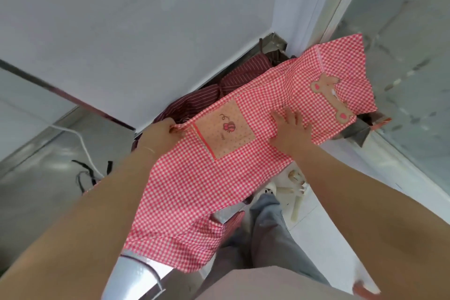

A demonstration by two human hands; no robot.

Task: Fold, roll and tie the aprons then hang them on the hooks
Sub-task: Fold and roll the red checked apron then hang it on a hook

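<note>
One red gingham apron [243,143]; dark striped aprons [209,95] behind, perhaps three; two hands, left hand [160,133], right hand [291,129].

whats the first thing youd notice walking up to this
The red-and-white checked apron spread across the middle of the view, with a bee pocket and a bear patch. The left hand pinches its edge, while the right hand presses flat on the cloth. Dark striped aprons lie bunched behind it, against the white wall.

Pocket patch: on your red-and-white checked cloth apron [194,178], the beige dotted pocket patch [225,130] carries small print under the bee, too blurred to read.
Elsewhere: you have no legible text.
</note>
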